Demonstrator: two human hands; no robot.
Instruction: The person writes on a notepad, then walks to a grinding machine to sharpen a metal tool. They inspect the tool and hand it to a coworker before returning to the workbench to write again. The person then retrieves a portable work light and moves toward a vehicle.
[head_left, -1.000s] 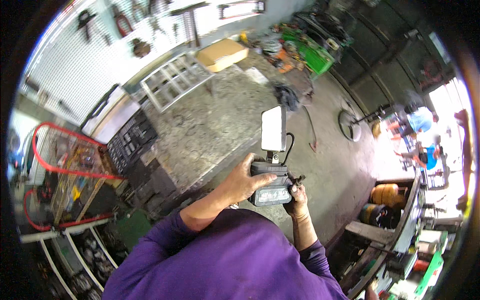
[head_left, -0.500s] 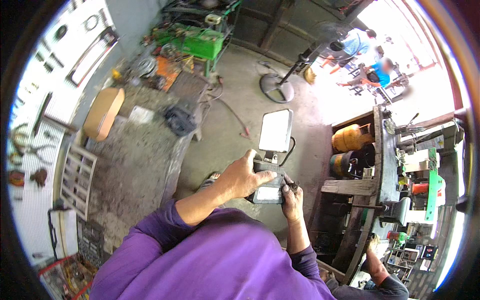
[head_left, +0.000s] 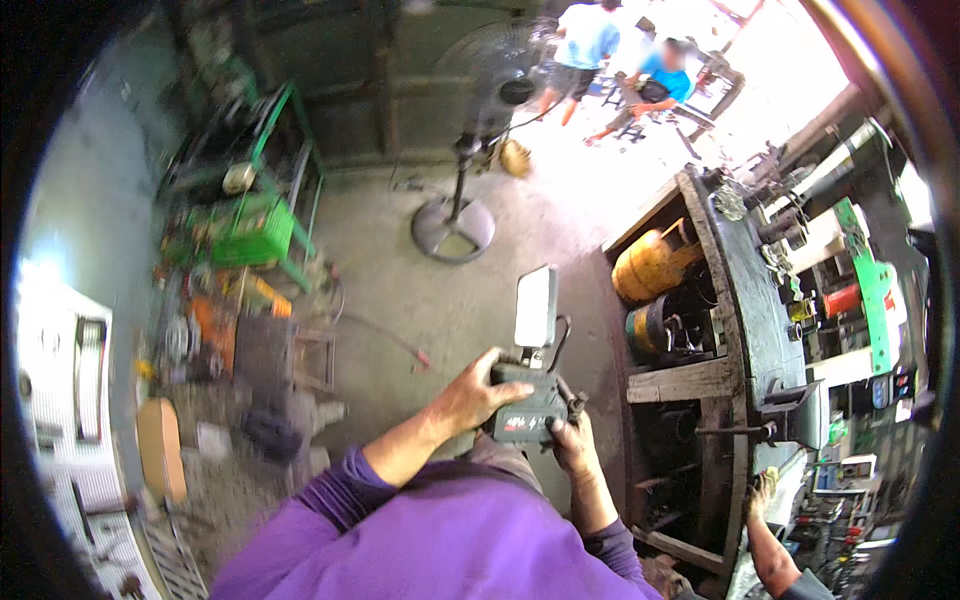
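In front of my chest I hold a black box-shaped device [head_left: 524, 420]. A white-faced rectangular panel [head_left: 536, 308] stands out from its far end on a small bracket. A black cable [head_left: 564, 340] curves beside that panel. My left hand [head_left: 468, 394] is closed around the device's left side, thumb across the top. My right hand [head_left: 576, 446] grips its right edge near a short dark cylindrical part [head_left: 572, 398]. What that part is, I cannot make out. Some of my right fingers are hidden beneath the device.
A workbench [head_left: 745, 300] runs along the right, with a vise [head_left: 790, 415] on it and an orange gas cylinder [head_left: 645, 265] below. Another person's hand [head_left: 764, 492] touches the bench. Ahead stands a fan base [head_left: 452, 230]; a green crate [head_left: 245, 232] is far left.
My view has swung leftward, so the surroundings shift across the picture. The device has tilted, and its panel looks narrower. Both hands keep their hold on it.
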